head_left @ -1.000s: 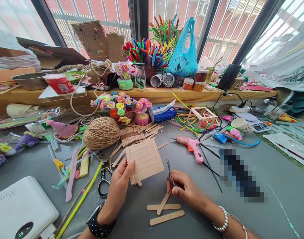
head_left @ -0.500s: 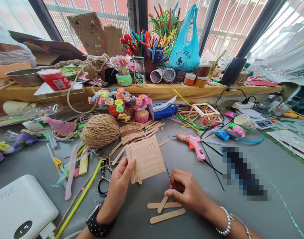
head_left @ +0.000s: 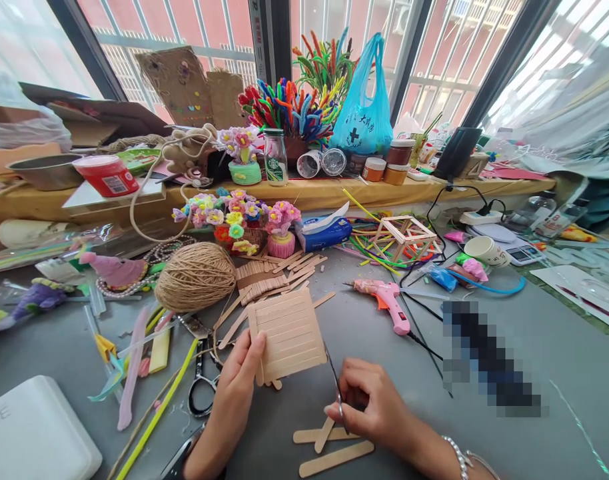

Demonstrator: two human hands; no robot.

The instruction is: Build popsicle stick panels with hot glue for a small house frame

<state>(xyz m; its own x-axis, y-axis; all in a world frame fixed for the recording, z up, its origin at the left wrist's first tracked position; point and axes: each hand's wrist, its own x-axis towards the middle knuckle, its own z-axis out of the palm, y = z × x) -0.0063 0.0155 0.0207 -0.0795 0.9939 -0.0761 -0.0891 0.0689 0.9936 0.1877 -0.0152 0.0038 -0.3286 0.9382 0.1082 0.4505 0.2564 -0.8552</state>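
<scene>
- Being pinched by left hand (head_left: 238, 373), fingers closed: stick panel (head_left: 289, 337).
- Scissors (head_left: 334, 373) gripped by right hand (head_left: 374, 403), fingers curled.
- Loose sticks (head_left: 337, 459) strewn nearby; glue gun (head_left: 392, 307) laid beyond.

The left hand (head_left: 237, 383) grips a panel (head_left: 289, 333); the right hand (head_left: 372, 403) holds scissors (head_left: 335, 379), with sticks (head_left: 337, 459) beside it and a glue gun (head_left: 392, 303) beyond.

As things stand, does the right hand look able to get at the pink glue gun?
Probably yes: only grey tabletop shows between the right hand and the pink glue gun, though small scissors in that hand may need putting down first.
</scene>
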